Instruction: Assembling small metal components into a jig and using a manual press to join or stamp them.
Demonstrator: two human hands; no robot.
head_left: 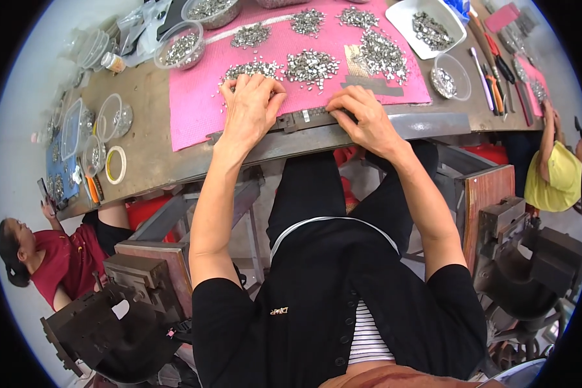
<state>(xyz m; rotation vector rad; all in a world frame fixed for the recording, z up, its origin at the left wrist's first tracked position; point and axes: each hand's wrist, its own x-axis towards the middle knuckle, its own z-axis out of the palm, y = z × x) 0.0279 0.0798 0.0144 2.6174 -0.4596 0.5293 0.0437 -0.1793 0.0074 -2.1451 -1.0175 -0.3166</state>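
My left hand (255, 107) has its fingers bent down at the near edge of a pile of small silvery metal pieces (246, 68) on a pink mat (200, 110). Its fingertips are drawn together, and whatever is between them is hidden. My right hand (367, 121) pinches at the right part of a dark narrow metal bar (294, 119) lying along the mat's near side. A row of small pieces shows on this bar, one of them bright (306, 116). What the right fingertips grip is covered by the fingers.
More metal-piece piles (312, 66) lie on the mat. A white tray (459, 35), a clear tub (459, 81) and hand tools (491, 71) are at right. Tubs (114, 116) and a tape roll (116, 165) lie left. Co-workers sit at the left (71, 255) and right (555, 171).
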